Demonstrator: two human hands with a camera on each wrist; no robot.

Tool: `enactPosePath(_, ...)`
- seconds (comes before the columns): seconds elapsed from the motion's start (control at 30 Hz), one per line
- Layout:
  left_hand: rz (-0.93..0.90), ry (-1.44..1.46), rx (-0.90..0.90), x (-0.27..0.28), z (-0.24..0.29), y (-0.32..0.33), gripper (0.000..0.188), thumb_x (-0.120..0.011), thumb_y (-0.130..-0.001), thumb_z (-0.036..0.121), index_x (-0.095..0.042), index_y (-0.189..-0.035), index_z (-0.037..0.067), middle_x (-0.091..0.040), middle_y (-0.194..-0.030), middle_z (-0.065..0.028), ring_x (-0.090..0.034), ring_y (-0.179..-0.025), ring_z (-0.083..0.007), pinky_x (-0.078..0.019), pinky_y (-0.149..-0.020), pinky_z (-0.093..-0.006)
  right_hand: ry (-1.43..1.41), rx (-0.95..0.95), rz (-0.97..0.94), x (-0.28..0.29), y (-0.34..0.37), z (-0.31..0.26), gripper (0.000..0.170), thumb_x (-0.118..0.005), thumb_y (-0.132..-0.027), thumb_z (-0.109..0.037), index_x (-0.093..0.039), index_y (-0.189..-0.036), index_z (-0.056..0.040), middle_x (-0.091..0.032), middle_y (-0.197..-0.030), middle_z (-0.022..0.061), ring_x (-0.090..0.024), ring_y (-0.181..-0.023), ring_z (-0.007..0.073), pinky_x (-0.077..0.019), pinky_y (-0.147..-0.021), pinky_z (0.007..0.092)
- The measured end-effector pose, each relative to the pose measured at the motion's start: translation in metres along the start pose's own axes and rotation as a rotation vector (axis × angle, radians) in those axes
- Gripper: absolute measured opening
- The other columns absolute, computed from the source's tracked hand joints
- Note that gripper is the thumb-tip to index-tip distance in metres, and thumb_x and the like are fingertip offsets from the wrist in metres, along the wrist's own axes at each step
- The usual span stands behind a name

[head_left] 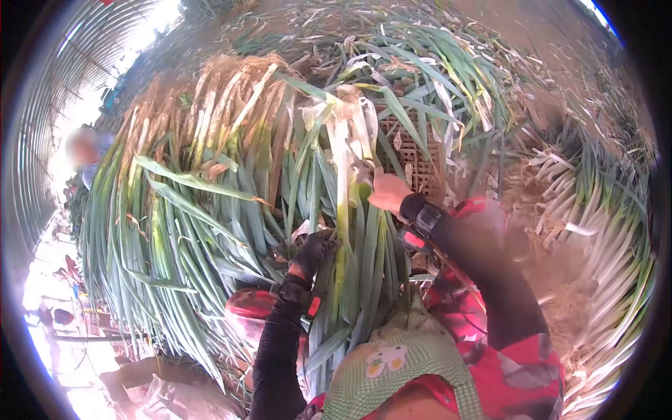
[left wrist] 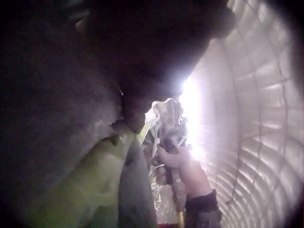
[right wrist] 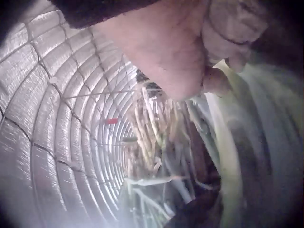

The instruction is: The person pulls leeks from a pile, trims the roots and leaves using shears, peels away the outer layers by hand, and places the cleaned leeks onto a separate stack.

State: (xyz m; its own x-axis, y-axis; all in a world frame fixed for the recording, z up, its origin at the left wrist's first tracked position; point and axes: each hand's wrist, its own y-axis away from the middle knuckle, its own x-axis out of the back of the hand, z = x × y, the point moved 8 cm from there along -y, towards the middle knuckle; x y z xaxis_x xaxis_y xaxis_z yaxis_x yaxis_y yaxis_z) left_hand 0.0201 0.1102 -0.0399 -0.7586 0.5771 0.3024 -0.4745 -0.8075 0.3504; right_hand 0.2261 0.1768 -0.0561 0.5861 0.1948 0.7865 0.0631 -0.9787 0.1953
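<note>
A thick green onion (head_left: 341,168) with a white shank and roots stands out in front of me, root end away from me. My left hand (head_left: 315,253), in a dark glove, grips its green lower part. In the left wrist view the pale green stalk (left wrist: 85,185) runs down from that hand. My bare right hand (head_left: 389,192) is beside the white shank, fingers curled round a small grey tool (head_left: 362,172). From this tool a yellow hose-like piece (left wrist: 180,218) hangs below the right hand in the left wrist view.
A large heap of untrimmed green onions (head_left: 203,175) lies to the left, roots away from me. Pale, cleaned onions (head_left: 609,238) are piled at the right. A brown plastic crate (head_left: 423,150) sits behind the right hand, with loose leaves (head_left: 448,63) beyond. A person (head_left: 84,150) is far left.
</note>
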Motion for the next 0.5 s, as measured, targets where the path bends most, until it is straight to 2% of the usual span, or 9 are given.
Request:
enactPosePath(0.07,-0.068,0.263,-0.05,0.0,-0.029,-0.011,0.039,-0.062,-0.085,0.027,-0.058,-0.11,-0.003,-0.062,-0.091,-0.0044,-0.053,-0.081,-0.0114,-0.0442,-0.075,-0.0282,-0.01,-0.06,0.047,0.009,-0.007,0.004,0.054,-0.053,-0.069,-0.013,-0.035,-0.107,0.0201,-0.058,-0.074,0.0297,-0.06,-0.073,0.041,-0.0467,-0.063,0.0462)
enactPosePath(0.13,-0.082,0.33,-0.092,0.001,-0.061,-0.021,0.04,-0.061,-0.085,0.027,-0.057,-0.113,-0.003,-0.061,-0.094,-0.005,-0.053,-0.085,-0.0117,-0.0437,-0.078,-0.0277,0.021,-0.01,0.049,0.007,-0.011,-0.003,0.046,-0.052,-0.068,-0.011,-0.038,-0.102,0.0174,-0.059,-0.073,0.0289,-0.06,-0.071,0.041,-0.0465,-0.062,0.0465)
enactPosePath(0.2,-0.042,0.209,-0.123,-0.002,-0.081,-0.024,0.042,-0.06,-0.086,0.027,-0.055,-0.115,-0.002,-0.06,-0.098,-0.0047,-0.052,-0.09,-0.0117,-0.0428,-0.081,-0.027,0.044,0.038,-0.019,-0.005,-0.019,-0.008,0.043,-0.051,-0.068,-0.01,-0.04,-0.101,0.0158,-0.059,-0.074,0.0285,-0.06,-0.071,0.0411,-0.0466,-0.062,0.0467)
enactPosePath(0.27,-0.131,0.39,0.019,-0.008,-0.1,-0.027,0.041,-0.059,-0.087,0.025,-0.053,-0.119,0.0,-0.058,-0.101,-0.0042,-0.052,-0.093,-0.0125,-0.042,-0.084,-0.0274,0.032,-0.083,0.064,0.008,-0.032,0.004,0.044,-0.054,-0.069,-0.014,-0.041,-0.101,0.0138,-0.059,-0.076,0.0285,-0.06,-0.076,0.0404,-0.0471,-0.067,0.0464)
enactPosePath(0.33,-0.214,0.684,0.006,-0.013,-0.094,-0.023,0.039,-0.057,-0.087,0.023,-0.052,-0.12,0.003,-0.056,-0.103,-0.0037,-0.052,-0.094,-0.0131,-0.0419,-0.085,-0.0283,0.057,-0.02,0.101,0.01,-0.038,0.003,0.036,-0.051,-0.072,-0.015,-0.049,-0.096,0.011,-0.061,-0.083,0.0265,-0.061,-0.075,0.0378,-0.049,-0.065,0.0453)
enactPosePath(0.4,-0.26,1.001,-0.144,-0.009,-0.077,-0.02,0.034,-0.056,-0.087,0.02,-0.053,-0.117,0.005,-0.055,-0.1,-0.003,-0.052,-0.09,-0.0132,-0.0436,-0.08,-0.0299,0.402,0.304,-0.075,-0.013,-0.039,-0.014,0.026,-0.053,-0.072,-0.018,-0.058,-0.084,0.0047,-0.062,-0.081,0.0218,-0.061,-0.071,0.0364,-0.0483,-0.061,0.0452)
enactPosePath(0.43,-0.254,1.049,-0.122,-0.008,-0.084,-0.021,0.031,-0.055,-0.086,0.019,-0.054,-0.114,0.006,-0.056,-0.098,-0.0027,-0.052,-0.086,-0.013,-0.0451,-0.076,-0.0308,0.371,0.29,-0.081,-0.021,-0.046,-0.004,0.03,-0.054,-0.073,-0.02,-0.057,-0.088,0.005,-0.061,-0.08,0.0223,-0.06,-0.071,0.0368,-0.048,-0.062,0.0452)
enactPosePath(0.5,-0.212,1.112,-0.086,0.005,-0.09,-0.022,0.025,-0.055,-0.085,0.016,-0.057,-0.109,0.008,-0.056,-0.092,-0.0021,-0.053,-0.079,-0.0127,-0.0482,-0.067,-0.0326,0.189,0.059,-0.063,-0.017,-0.065,0.026,0.038,-0.057,-0.074,-0.026,-0.055,-0.095,0.0056,-0.061,-0.08,0.0233,-0.06,-0.073,0.0378,-0.0474,-0.064,0.0452)
